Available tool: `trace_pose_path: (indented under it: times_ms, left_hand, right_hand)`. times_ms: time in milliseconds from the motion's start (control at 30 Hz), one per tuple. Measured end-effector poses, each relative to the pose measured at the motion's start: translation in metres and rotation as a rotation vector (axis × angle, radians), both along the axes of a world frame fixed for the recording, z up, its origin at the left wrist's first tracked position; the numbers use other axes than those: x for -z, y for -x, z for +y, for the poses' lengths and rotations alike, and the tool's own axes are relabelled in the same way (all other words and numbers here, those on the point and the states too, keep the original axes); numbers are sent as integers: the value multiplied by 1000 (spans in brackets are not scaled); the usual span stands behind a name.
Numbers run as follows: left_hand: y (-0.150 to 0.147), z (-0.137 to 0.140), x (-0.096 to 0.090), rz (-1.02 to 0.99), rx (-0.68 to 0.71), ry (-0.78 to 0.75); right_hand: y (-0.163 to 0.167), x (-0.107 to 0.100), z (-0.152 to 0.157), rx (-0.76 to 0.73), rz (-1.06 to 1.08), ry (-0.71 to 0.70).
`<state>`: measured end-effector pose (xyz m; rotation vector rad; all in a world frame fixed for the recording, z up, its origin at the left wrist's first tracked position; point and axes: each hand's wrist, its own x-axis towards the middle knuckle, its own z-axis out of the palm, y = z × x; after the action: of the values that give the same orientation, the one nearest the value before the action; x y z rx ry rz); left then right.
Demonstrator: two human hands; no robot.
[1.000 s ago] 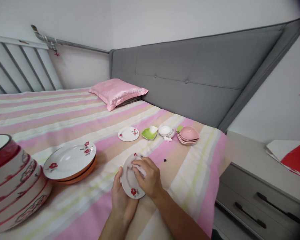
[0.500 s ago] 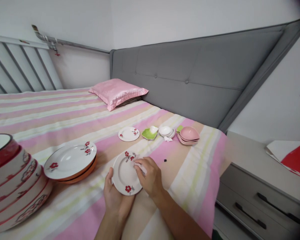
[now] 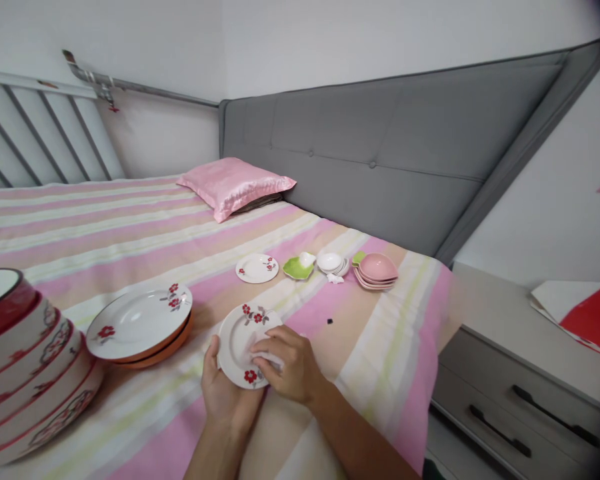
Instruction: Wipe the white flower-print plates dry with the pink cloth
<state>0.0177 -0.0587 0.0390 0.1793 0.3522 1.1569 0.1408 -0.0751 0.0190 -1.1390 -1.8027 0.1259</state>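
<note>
A small white plate [image 3: 234, 341] with red flowers and grey leaves is tilted up above the bed. My left hand [image 3: 230, 393] grips it from below, thumb on the left rim. Over the plate's lower right face is my right hand [image 3: 293, 367], fingers pinched round a crumpled white tissue [image 3: 275, 361], mostly covered by the fingers. Beyond the hands lies a matching small plate [image 3: 257, 268]. To the left, a larger flowered plate [image 3: 140, 323] tops a stack with orange undersides.
Nested red-and-white bowls [image 3: 30, 393] stand at the left edge. A green leaf-shaped dish [image 3: 297, 268], small white bowls [image 3: 331, 262] and pink dishes [image 3: 379, 268] line the far side. A black speck [image 3: 330, 321] lies nearby. A drawer cabinet [image 3: 520, 373] stands right of the bed.
My right hand has slid left and down across the plate, from near its right rim toward the lower middle. The plate has shifted slightly left and turned a little.
</note>
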Motion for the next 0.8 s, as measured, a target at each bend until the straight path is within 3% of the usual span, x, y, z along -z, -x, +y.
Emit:
trace_pose_path:
  times_ms: [233, 800]
  left_hand:
    - [-10, -8, -4, 11, 63, 59]
    - [-19, -15, -13, 64, 105, 126]
  right_hand:
    - [1, -1, -1, 14, 17, -48]
    - [-1, 1, 5, 307, 160, -44]
